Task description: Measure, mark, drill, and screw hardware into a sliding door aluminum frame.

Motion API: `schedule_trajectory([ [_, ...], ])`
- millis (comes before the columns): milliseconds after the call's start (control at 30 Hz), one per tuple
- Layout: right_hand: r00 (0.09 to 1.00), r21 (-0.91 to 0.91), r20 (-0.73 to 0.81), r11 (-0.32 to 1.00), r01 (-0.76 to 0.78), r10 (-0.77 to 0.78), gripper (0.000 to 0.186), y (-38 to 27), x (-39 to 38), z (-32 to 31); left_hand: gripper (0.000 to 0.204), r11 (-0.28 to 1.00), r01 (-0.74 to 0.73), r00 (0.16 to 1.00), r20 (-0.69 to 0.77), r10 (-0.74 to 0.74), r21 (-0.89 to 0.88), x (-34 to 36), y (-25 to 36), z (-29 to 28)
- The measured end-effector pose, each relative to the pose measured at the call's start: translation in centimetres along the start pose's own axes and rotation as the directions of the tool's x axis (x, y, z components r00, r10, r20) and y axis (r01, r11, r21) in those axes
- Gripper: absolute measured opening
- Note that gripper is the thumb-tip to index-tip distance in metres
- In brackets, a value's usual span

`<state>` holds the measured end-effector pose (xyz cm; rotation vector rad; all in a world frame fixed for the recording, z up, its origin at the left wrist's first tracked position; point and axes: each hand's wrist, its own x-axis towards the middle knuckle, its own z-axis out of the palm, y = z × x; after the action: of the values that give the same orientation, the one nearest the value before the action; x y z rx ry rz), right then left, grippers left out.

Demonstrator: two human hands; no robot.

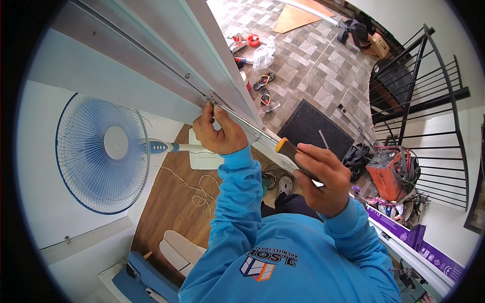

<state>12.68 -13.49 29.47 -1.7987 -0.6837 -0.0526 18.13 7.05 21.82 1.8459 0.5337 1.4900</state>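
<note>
A screwdriver with a dark handle and yellow-orange end (pixel 287 149) is gripped in my right hand (pixel 326 177). Its long thin metal shaft (pixel 247 122) slants up and left along the white metal frame (pixel 174 50). At the shaft's far end my left hand (pixel 221 132) is closed in a pinch against the frame's channel. Whatever small piece lies between those fingertips is too hidden to name. Further up the same channel sits a small screw or fitting (pixel 187 76).
A blue-and-white pedestal fan (pixel 103 151) stands left, its cord (pixel 202 194) loose on the wooden floor. Beyond the frame lie sandals (pixel 264 82), a dark mat (pixel 317 132) and plastic bags (pixel 263 54). An orange machine (pixel 386 174) with cables sits right, beside black railings (pixel 429 126).
</note>
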Motion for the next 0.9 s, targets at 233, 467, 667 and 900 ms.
schedule_trajectory([
  [233, 0.899, 0.509, 0.046, 0.764, -0.396, 0.436, 0.042, -0.4, 0.1, -0.3, 0.021, 0.999, 0.031, 0.999, 0.042, -0.031, -0.010, 0.1, 0.2, -0.2],
  [467, 0.774, 0.899, 0.151, 0.241, -0.367, 0.615, 0.044, -0.8, -0.3, 0.4, 0.022, 0.998, 0.035, 0.999, 0.042, -0.033, -0.049, 0.1, 0.0, -0.2],
  [667, 0.984, 0.357, -0.129, 0.931, -0.070, 0.124, 0.039, 0.2, -1.0, 1.1, 0.023, 0.993, 0.038, 0.999, 0.032, -0.034, -0.116, 0.0, -0.1, 0.1],
  [900, 0.928, 0.500, -0.195, 0.846, -0.186, 0.319, 0.035, 1.5, -2.1, 1.2, 0.021, 0.998, 0.038, 0.992, 0.124, -0.031, -0.056, -1.3, -0.3, -0.4],
])
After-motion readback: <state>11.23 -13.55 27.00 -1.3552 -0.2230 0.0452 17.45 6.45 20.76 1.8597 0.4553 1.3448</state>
